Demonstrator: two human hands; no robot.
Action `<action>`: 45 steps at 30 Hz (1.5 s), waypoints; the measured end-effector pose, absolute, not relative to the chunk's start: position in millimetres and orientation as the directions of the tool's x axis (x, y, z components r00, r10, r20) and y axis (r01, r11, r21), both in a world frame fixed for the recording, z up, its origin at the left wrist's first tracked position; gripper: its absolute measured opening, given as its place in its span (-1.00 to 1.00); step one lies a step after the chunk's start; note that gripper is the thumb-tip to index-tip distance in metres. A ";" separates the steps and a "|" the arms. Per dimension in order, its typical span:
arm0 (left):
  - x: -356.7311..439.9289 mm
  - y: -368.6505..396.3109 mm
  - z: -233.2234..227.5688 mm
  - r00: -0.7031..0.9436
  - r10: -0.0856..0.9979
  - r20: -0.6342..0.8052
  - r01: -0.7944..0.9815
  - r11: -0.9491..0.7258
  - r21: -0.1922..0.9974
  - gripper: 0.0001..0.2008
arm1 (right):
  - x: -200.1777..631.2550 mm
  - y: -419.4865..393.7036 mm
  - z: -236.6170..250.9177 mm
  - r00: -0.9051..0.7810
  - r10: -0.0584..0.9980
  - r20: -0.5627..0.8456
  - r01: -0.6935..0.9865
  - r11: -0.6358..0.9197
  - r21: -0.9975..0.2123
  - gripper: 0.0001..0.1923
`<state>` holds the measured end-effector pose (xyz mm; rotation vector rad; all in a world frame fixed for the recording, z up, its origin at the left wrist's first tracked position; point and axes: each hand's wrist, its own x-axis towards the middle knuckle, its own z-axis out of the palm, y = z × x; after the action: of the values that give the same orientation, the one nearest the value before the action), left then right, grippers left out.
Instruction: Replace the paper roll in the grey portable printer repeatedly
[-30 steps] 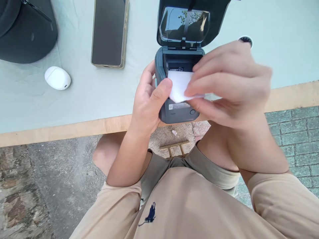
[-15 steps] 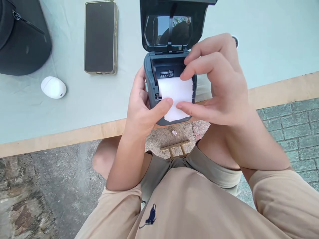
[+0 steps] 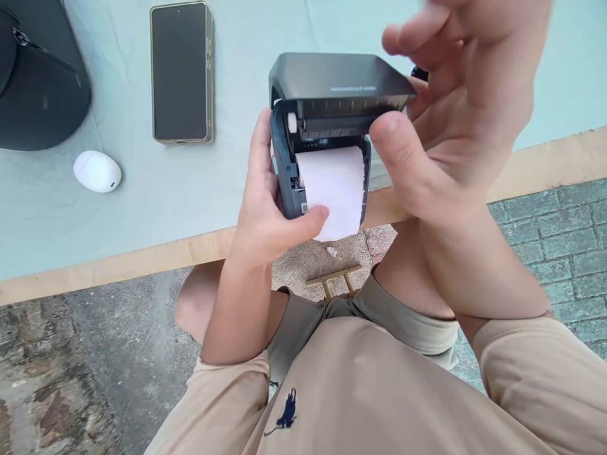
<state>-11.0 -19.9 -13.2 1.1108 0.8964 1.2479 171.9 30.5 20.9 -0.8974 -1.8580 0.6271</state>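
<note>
A dark portable label printer (image 3: 281,155) is held over the table's front edge in my left hand (image 3: 263,218). The fingers of that hand wrap the printer's left side, and its thumb presses on the white paper (image 3: 336,183). This paper comes out of the printer's bay and hangs past its front end. Hinged at the back, the printer's lid (image 3: 327,72) is tilted partway down over the bay. My right hand (image 3: 459,120) has the lid's right edge between its thumb and the lower fingers behind it; the upper fingers are raised and slightly blurred.
On the cloth-covered table lie a smartphone (image 3: 180,76), a white oval case (image 3: 97,171) and a black zippered bag (image 3: 42,76). A small dark object (image 3: 420,72) is partly hidden behind my right hand. The table's wooden edge (image 3: 190,248) runs above my knees.
My right hand has left the paper and moved up to the lid. The lid has swung from upright to partly lowered. My left hand still holds the printer and paper.
</note>
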 end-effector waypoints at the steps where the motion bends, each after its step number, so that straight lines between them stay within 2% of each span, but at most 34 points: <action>1: -12.0 -19.5 -14.0 0.152 0.986 0.074 -0.267 -0.031 0.963 -0.07 | 170.6 29.2 21.4 -0.250 0.772 0.585 0.308 0.636 -0.708 -0.66; 4: -15.2 -19.0 -15.6 0.207 0.972 0.115 -0.270 -0.057 0.961 -0.06 | 170.9 26.9 24.4 -0.247 0.712 0.657 0.292 0.701 -0.650 -0.81; 8: -14.6 -20.0 -18.2 0.197 0.970 0.146 -0.274 -0.088 0.958 -0.01 | 176.6 27.4 24.1 -0.367 0.655 0.660 0.242 0.752 -0.613 -0.82; 12: -9.7 -19.4 -21.4 0.157 0.964 0.213 -0.316 -0.156 0.936 -0.04 | 180.6 27.5 21.6 -0.416 0.671 0.614 0.295 0.738 -0.607 -0.85; 14: -8.6 -18.6 -21.6 0.154 0.963 0.222 -0.318 -0.164 0.934 -0.12 | 182.0 27.7 21.2 -0.430 0.665 0.610 0.297 0.742 -0.600 -0.83; 18: -9.7 -18.2 -19.0 0.156 0.975 0.157 -0.268 -0.112 0.957 -0.18 | 184.2 28.7 20.7 -0.458 0.659 0.597 0.296 0.746 -0.597 -0.81; 25: -11.9 -19.2 -19.9 0.183 0.971 0.152 -0.301 -0.092 0.949 -0.04 | 183.8 27.3 18.5 -0.462 0.677 0.572 0.291 0.725 -0.624 -0.89; 30: -13.6 -20.8 -7.4 0.220 0.966 0.135 -0.264 -0.074 0.962 -0.07 | 182.3 27.1 21.4 -0.477 0.694 0.539 0.286 0.703 -0.651 -0.73; 33: -12.3 -25.2 7.8 0.248 0.967 0.062 -0.229 -0.004 0.973 -0.12 | 182.1 25.9 24.6 -0.538 0.714 0.448 0.269 0.649 -0.711 -0.64; 35: -10.0 -26.2 10.6 0.250 0.968 0.036 -0.272 0.034 0.962 -0.20 | 181.3 24.2 25.6 -0.572 0.728 0.378 0.237 0.588 -0.773 -0.57; 38: -6.6 -20.5 -4.1 0.153 0.983 0.100 -0.430 -0.025 0.902 -0.38 | 178.4 22.4 24.6 -0.612 0.729 0.306 0.144 0.483 -0.864 -0.43; 39: -5.9 -17.2 -12.1 0.087 0.979 0.186 -0.468 -0.125 0.875 -0.37 | 177.2 22.4 23.9 -0.619 0.732 0.285 0.123 0.449 -0.885 -0.41; 41: -5.4 -10.7 -26.6 0.029 0.975 0.220 -0.442 -0.185 0.878 -0.43 | 175.3 23.2 22.6 -0.623 0.739 0.256 0.096 0.397 -0.913 -0.41; 45: -6.0 -6.0 -33.8 0.050 0.982 0.181 -0.393 -0.147 0.908 -0.43 | 174.4 25.9 21.5 -0.625 0.754 0.204 0.077 0.320 -0.944 -0.41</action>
<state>-6.0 -6.0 -33.8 1.0634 0.7662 1.4282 174.4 25.9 21.5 -0.7323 -1.9403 1.3375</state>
